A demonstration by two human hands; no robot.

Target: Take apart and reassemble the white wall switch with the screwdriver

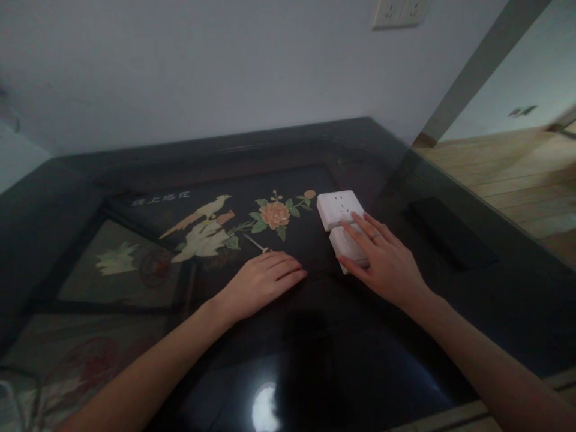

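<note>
Head view: a glossy dark tabletop (216, 153), decorated with a bird and flowers, is crossed by two forearms. At the right, a flat black item (450, 231) is seen lying well apart from the right hand (384, 258). That hand is laid with fingers loosely spread over the lower white box (346, 245), its fingertips brought to the near edge of the upper white box (339, 206). Left of both boxes, the left hand (265, 279) is rested palm down, fingers together; whether anything is gripped cannot be told. The boxes are lined up just beside each other, their row angled from far left to near right. From beneath the left hand, a slim tool (255, 242) is partly exposed, its thin shaft pointed diagonally toward the far left.
</note>
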